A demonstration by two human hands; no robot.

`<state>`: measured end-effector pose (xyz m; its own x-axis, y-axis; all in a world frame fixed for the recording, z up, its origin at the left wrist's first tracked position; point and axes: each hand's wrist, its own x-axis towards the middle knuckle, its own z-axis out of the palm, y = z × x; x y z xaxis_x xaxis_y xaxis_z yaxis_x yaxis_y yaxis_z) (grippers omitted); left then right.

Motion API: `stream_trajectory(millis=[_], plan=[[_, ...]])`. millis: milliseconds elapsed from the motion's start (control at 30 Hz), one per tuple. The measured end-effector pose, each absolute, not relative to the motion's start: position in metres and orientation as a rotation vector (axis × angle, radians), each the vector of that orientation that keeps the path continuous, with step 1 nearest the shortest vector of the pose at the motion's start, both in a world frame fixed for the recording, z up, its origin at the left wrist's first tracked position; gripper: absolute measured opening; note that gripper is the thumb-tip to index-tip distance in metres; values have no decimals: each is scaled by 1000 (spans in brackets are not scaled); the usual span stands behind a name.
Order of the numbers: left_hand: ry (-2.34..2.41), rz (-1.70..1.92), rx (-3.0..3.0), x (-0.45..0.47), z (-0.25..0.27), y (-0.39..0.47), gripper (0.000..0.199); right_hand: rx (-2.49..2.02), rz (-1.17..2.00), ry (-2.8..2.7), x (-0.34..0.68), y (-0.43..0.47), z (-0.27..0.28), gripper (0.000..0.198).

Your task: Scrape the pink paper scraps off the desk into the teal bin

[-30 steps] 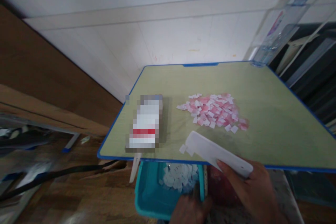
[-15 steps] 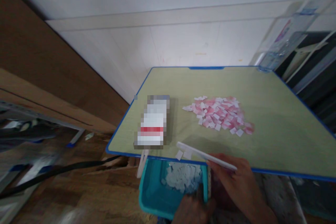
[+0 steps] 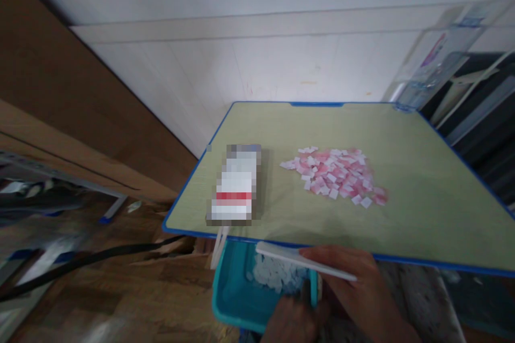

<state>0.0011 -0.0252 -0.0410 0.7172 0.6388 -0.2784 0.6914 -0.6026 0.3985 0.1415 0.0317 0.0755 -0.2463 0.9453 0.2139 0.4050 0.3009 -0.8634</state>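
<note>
My right hand [image 3: 354, 278] pinches a long, flat white strip [image 3: 281, 254], which lies across the near table edge and over the teal basin [image 3: 229, 300]. Below the table, my left hand [image 3: 292, 319] is closed over the near right part of the basin's rim, its fingertips partly hidden. Inside the basin lie many small white square pieces [image 3: 273, 276]. On the table [image 3: 422, 203], beyond the strip, spreads a loose pile of small white and pink pieces [image 3: 338, 174].
A pixelated flat device with a red band [image 3: 235, 185] rests on the table's left, a white cable or strap [image 3: 219, 246] hanging below. A clear plastic bottle [image 3: 432, 69] stands at the back right corner. A black cable [image 3: 120, 252] runs left above the wooden floor.
The strip has moved toward me, off the tabletop and over the basin. Two small white pieces near the table edge are no longer seen there. My left hand has barely moved.
</note>
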Motion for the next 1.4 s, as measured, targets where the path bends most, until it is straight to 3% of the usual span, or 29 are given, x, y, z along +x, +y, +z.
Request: stream_trajectory(millis=[200, 600, 767, 967, 1133, 1267, 1400], plan=[[1024, -170, 2472, 1, -38, -21, 35, -1208, 867, -1824, 162, 21, 76, 23], [1045, -316, 2423, 0, -19, -14, 31, -1611, 413, -1672, 277, 21, 73, 14], [1052, -423, 2382, 2, -15, -11, 33, -1535, 549, -1719, 288, 19, 79, 16], [1019, -476, 2398, 1, -14, -10, 38, -1623, 391, -1400, 293, 19, 93, 12], [1006, -490, 2471, -4, -24, -13, 38, -1618, 676, -1565, 311, 10, 84, 21], [1010, -414, 2529, -8, -33, -16, 40, -1762, 222, -1335, 326, 14, 64, 11], [1007, -377, 2549, -8, -36, -17, 41, -1804, 189, -1361, 339, 23, 59, 14]])
